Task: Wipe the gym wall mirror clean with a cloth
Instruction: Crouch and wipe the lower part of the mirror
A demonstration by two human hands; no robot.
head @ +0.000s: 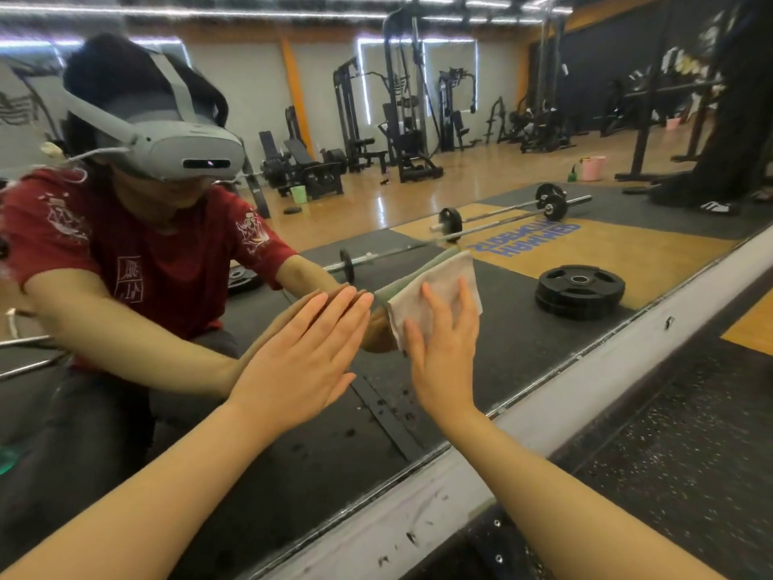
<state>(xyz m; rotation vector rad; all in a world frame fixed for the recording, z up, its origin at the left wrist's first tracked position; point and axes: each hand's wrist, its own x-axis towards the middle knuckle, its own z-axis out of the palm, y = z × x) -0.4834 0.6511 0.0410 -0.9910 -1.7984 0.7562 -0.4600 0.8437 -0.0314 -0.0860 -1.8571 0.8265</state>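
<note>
Blue block lettering (525, 240) on orange floor panel, seen reflected in mirror (481, 169), at 1 o'clock from cloth: reversed, not legible. White print on red shirt (129, 282): too small to read.

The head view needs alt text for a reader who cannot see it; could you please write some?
The right hand presses a white cloth flat against the gym wall mirror while the left hand rests open on the glass. Reflected behind are barbells, weight plates and machines.
</note>
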